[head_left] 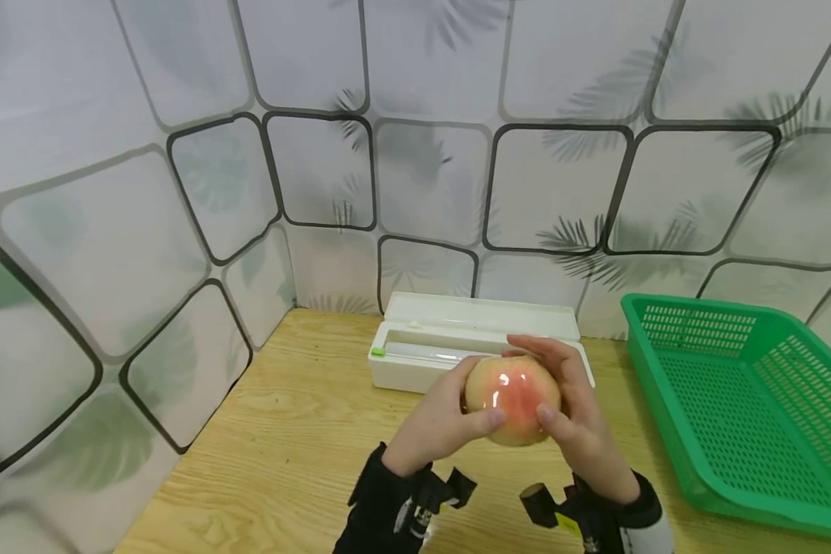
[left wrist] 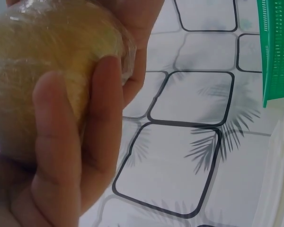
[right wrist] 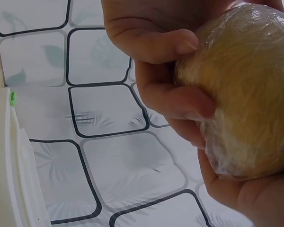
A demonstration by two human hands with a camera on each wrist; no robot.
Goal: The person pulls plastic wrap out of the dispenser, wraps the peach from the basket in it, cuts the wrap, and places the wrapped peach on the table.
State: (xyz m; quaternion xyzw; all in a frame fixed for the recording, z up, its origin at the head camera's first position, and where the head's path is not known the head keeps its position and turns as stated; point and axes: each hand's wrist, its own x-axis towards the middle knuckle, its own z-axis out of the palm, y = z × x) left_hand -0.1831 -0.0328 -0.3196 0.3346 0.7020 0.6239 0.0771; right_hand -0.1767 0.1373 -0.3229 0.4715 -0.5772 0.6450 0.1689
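Note:
A round yellow fruit with a red blush (head_left: 515,396), like an apple or peach, is wrapped in clear plastic film. My left hand (head_left: 446,412) grips its left side, thumb on the near face. From the right, my right hand (head_left: 582,423) holds it too, with the thumb pressed near its lower right. Both wrist views show wrinkled film on the fruit (left wrist: 33,61) and fingers curled round its underside (right wrist: 241,109). Behind the hands stands a white cling film box (head_left: 402,377) with its lid raised and a film roll (head_left: 422,352) inside. The right hand hides part of that box.
To the right stands a green plastic basket (head_left: 672,438) with slotted walls. A wooden table (head_left: 305,431) lies beneath everything. Patterned sheeting (head_left: 429,177) rises behind it and along the left. The cling film box has a small green piece (head_left: 378,352) at its left end.

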